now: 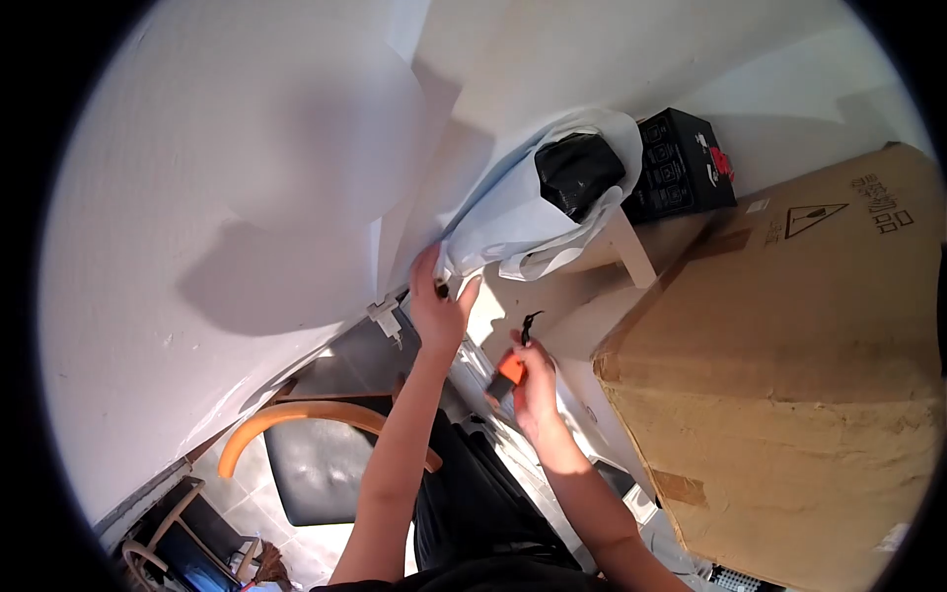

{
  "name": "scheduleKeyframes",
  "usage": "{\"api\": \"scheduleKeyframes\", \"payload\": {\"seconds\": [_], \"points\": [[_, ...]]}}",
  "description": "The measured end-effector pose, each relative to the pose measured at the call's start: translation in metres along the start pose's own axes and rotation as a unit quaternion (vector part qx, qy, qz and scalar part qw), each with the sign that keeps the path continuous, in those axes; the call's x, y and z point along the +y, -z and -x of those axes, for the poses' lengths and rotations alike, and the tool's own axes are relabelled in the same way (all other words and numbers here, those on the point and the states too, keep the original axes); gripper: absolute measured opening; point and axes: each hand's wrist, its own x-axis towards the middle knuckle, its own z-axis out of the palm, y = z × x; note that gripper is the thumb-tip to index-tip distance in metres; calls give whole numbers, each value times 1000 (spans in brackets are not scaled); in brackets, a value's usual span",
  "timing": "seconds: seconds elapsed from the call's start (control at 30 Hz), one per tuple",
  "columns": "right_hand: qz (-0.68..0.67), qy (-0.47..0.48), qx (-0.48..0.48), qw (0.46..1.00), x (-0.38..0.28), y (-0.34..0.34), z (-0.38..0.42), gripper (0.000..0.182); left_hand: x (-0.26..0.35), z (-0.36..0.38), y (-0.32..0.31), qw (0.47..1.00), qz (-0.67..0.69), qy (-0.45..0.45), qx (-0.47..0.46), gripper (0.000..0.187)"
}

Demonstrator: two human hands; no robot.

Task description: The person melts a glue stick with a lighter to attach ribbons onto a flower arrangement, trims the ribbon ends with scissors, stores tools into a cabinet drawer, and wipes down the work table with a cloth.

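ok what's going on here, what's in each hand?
A person is working close to a white wall. The left hand pinches the edge of a pale sheet wrapping that is bunched around a black object. The right hand grips an orange-handled tool, its dark tip pointing up toward the wrapping, not touching it. A large cardboard box sits to the right, a black crate behind the wrapping, and a chair with an orange backrest below.

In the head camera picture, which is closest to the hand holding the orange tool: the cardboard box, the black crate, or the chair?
From the right hand holding the orange tool:
1. Cardboard box, just beside it on the picture's right.
2. Chair, lower left, past the other arm.
3. Black crate, top right by the wall.
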Motion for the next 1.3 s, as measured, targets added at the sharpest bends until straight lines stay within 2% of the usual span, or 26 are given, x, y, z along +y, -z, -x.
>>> {"api": "scheduleKeyframes", "payload": {"seconds": [0.03,0.07,0.13,0.17,0.2,0.23,0.27,0.3,0.33,0.4,0.43,0.53,0.57,0.67,0.7,0.8,0.83,0.93,0.97,1.03,1.1,1.3], "points": [[-32,13,5,999,-1,-4,-1,35,-4,10,7,1000,-15,-7,9,49],[-16,35,-6,999,-2,-7,-5,42,-4,22,14,998,28,58,-17,45],[139,48,30,989,-16,-28,-5,52,-2,39,29,973,112,188,-66,38],[226,46,41,972,-22,-39,-6,53,2,44,31,962,153,206,-93,31],[310,43,53,948,-26,-47,-9,55,7,46,34,959,99,222,-147,31],[393,72,49,916,-1,-26,-41,58,5,45,37,952,54,221,-207,32],[525,149,46,837,2,-30,-45,63,3,43,37,939,8,218,-266,34],[554,217,91,799,7,-35,-45,60,11,39,38,932,-37,202,-298,37],[578,283,136,753,11,-38,-43,58,5,42,36,948,-38,136,-284,35],[590,394,121,695,9,-37,-33,54,-6,45,28,967,-36,3,-252,33],[592,447,111,661,10,-37,-29,52,-6,42,25,959,-52,11,-278,34],[635,458,-15,623,16,-27,-14,51,-2,27,20,927,-116,82,-347,43],[660,422,-31,621,20,-20,-14,54,-8,27,14,926,-135,58,-348,45],[744,441,64,498,34,-9,-31,57,-9,22,-3,938,-120,-29,-323,39],[740,410,101,524,33,-16,-31,62,8,14,-6,917,-157,31,-366,44],[619,386,107,676,30,-33,-31,70,2,5,-29,870,-222,-7,-439,49],[590,345,79,726,20,-36,-23,72,-4,4,-32,883,-185,-67,-427,51],[555,402,6,728,15,-15,0,71,-2,2,-25,872,-168,-115,-445,50],[537,360,-24,763,17,-5,14,67,-4,2,-22,882,-145,-154,-422,46],[551,433,-62,711,18,12,45,62,-10,7,-13,893,-101,-232,-372,38],[562,419,-98,706,27,35,73,56,-19,12,-9,891,-119,-240,-367,34],[556,393,-94,726,55,83,127,43,-19,21,-3,844,-225,-289,-391,31]]}}
